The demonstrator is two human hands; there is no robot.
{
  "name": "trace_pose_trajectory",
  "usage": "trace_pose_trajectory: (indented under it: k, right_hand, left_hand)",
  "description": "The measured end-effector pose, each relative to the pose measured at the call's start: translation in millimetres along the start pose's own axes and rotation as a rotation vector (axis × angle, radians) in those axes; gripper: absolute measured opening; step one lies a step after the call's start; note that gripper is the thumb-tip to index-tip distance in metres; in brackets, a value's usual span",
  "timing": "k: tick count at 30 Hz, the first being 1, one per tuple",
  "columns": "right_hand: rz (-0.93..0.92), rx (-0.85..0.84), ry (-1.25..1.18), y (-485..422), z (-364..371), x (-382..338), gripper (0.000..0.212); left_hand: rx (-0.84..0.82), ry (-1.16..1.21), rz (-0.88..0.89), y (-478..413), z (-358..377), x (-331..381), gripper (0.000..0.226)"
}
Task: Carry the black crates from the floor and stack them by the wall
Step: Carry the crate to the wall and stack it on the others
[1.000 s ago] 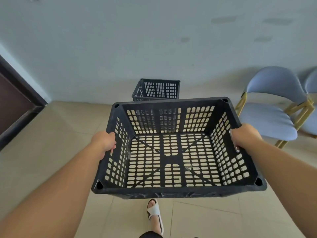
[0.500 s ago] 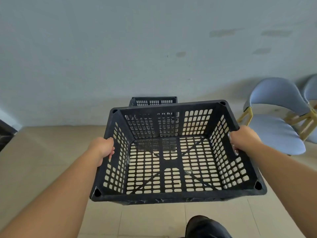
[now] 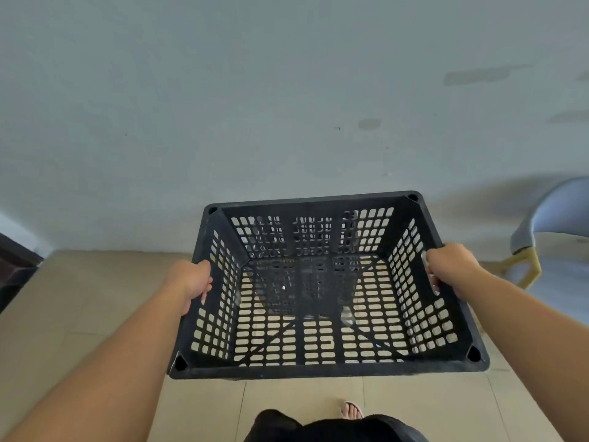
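Observation:
I hold a black slotted crate [image 3: 322,368] level in front of me, close to the pale wall [image 3: 255,106]. My left hand [image 3: 191,280] grips its left side handle and my right hand [image 3: 452,266] grips the right one. A second black crate [image 3: 306,282] stands on the floor by the wall. It is almost wholly hidden beneath the carried one and shows only as a dark shape through the slotted bottom.
A blue chair [image 3: 551,224] with yellow wooden legs stands at the right by the wall. A dark door frame [image 3: 14,266] is at the far left. Beige floor tiles [image 3: 95,298] lie below, and my sandalled foot [image 3: 350,409] shows under the crate.
I have walked closer to the wall. The carried crate now covers the floor crate, which earlier showed beyond its far rim. The chair has slid toward the right edge.

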State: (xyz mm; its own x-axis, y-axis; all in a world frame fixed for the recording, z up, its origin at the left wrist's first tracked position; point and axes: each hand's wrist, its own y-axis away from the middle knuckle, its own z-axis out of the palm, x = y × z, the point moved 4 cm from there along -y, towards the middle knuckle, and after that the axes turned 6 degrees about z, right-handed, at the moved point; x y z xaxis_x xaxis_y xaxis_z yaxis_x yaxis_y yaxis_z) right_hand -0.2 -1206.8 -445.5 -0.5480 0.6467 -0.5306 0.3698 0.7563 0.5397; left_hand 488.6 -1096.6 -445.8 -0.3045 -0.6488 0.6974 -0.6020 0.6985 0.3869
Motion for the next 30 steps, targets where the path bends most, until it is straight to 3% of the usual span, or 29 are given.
trace_pose_trajectory:
  k: [5, 16, 24, 30]
  right_hand:
    - [0.011, 0.001, 0.047, -40.6, 27.1, -64.1, 0.019]
    - [0.116, 0.077, 0.069, -110.9, 93.9, -162.5, 0.023]
    - [0.144, 0.125, 0.066, -159.6, 115.0, -201.7, 0.021]
    - [0.145, 0.072, 0.045, -213.2, 130.3, -225.9, 0.025]
  left_hand:
    - [-0.015, 0.069, -0.031, -76.1, 3.0, 22.8, 0.03]
    - [-0.195, -0.033, -0.024, -265.8, 19.7, 79.8, 0.03]
    - [-0.233, -0.089, -0.049, -346.4, 44.2, 121.8, 0.035]
    - [-0.203, -0.124, -0.077, -378.9, 65.5, 140.9, 0.037]
